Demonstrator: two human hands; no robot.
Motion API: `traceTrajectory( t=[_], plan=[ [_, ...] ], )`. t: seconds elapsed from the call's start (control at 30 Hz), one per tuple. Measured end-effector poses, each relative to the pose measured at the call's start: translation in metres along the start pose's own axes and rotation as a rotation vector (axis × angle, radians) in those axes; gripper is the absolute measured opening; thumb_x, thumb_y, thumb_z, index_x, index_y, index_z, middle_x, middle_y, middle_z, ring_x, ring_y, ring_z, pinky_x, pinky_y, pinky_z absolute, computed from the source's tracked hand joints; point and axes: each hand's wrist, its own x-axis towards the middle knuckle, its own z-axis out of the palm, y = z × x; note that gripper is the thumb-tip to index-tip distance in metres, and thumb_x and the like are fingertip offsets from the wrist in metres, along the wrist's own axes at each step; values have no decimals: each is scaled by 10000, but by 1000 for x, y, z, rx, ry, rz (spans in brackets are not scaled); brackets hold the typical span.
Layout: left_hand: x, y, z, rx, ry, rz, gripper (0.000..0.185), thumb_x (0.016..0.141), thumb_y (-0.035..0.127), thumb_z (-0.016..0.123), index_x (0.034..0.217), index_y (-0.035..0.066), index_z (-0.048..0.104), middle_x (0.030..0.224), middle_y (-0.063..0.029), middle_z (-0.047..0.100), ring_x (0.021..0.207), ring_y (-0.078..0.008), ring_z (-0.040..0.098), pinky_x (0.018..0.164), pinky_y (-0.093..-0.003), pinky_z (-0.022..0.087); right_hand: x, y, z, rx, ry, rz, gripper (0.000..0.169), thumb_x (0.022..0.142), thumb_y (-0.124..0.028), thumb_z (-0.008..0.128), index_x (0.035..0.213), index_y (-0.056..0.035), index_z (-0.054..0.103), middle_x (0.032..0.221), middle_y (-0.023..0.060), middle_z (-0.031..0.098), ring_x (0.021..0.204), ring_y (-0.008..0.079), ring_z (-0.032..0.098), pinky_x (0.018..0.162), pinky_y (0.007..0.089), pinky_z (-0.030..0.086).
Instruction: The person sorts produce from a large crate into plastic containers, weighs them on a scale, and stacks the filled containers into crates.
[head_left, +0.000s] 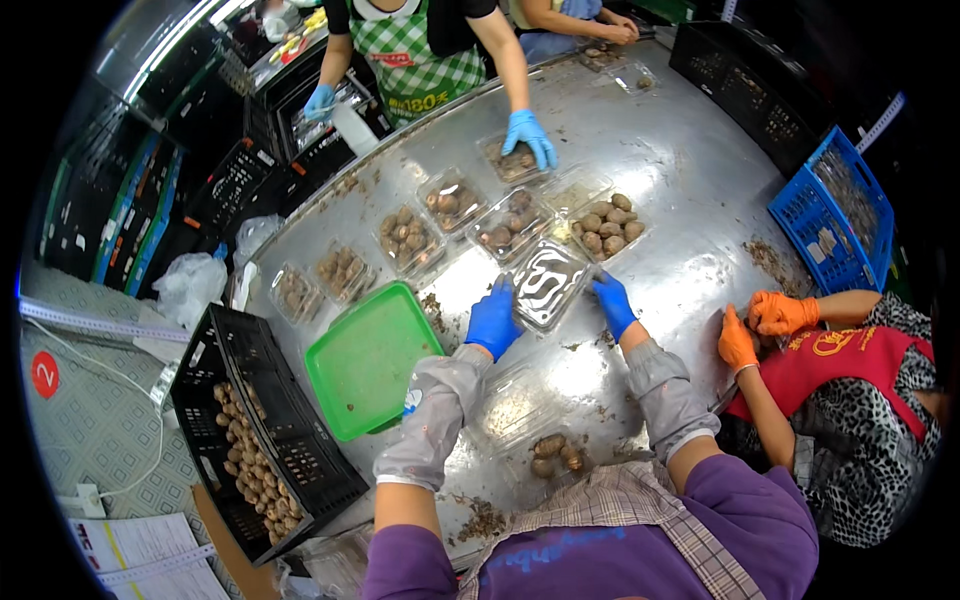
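Observation:
A clear plastic clamshell box (551, 285) lies between my two blue-gloved hands on the steel table. Strong glare on its top hides what is inside. My left hand (493, 320) grips its left side, fingers pointing away from me. At the opposite side, my right hand (615, 304) holds the near right edge. Just beyond are an open box of small taro corms (609, 225) and a lidded box of taro (514, 225). Close to my body, a few loose taro (551, 455) rest in a clear tray, beside some stacked empty clear trays (517, 405).
A green plastic tray (375, 367) and a black crate of taro (259, 465) stand left. More filled boxes (409, 238) line the far side, where a co-worker's gloved hand (529, 139) touches one. Orange-gloved hands (757, 330) work at right, near a blue crate (832, 217).

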Motion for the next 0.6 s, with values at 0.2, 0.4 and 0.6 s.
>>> traceTrajectory(
  t=[0.2,0.4,0.6],
  plan=[
    [19,-3,-4,-1110,47,-362,389,954,165,551,1313,14,535,993,-90,683,791,-132,630,725,-264,503,-9,-11,-14,-102,4,36,238,854,-155,647,1059,-40,686,834,-6,658,679,83,551,613,223,433],
    [4,-29,-1,-1072,197,-333,357,978,246,488,1226,12,593,897,-104,699,700,-125,616,592,-241,474,-29,-21,10,-371,31,-92,201,808,-172,686,921,-8,712,705,51,654,573,113,591,555,268,465],
    [-8,2,-110,-1224,519,-267,338,978,319,509,1092,44,669,798,-57,676,622,-97,575,538,-236,433,-60,-127,66,-277,-51,-323,270,859,-97,617,1111,-17,669,869,43,683,685,77,596,615,230,469]
  ],
)
